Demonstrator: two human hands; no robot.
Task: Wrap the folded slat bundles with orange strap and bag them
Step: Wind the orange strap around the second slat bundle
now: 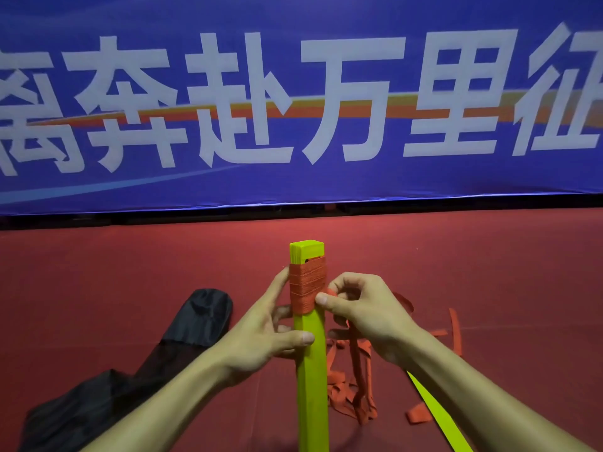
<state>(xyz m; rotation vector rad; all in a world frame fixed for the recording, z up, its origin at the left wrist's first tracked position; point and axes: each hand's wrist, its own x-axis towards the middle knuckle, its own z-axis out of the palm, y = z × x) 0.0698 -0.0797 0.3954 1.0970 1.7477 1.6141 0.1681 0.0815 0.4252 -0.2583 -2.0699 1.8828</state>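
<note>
Near the top of the upright slat bundle [310, 353], which I judge stiff and light, my left hand [264, 334] grips it just below the orange strap [306, 285] turns while my right hand [362, 311] pinches the soft, limp strap against the bundle's right edge.

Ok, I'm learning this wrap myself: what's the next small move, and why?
Probably pull the orange strap taut and pass another turn round the slat bundle. The right hand pinches the strap at the band's lower edge, the left hand grips the bundle, and much loose strap lies on the floor.
</note>
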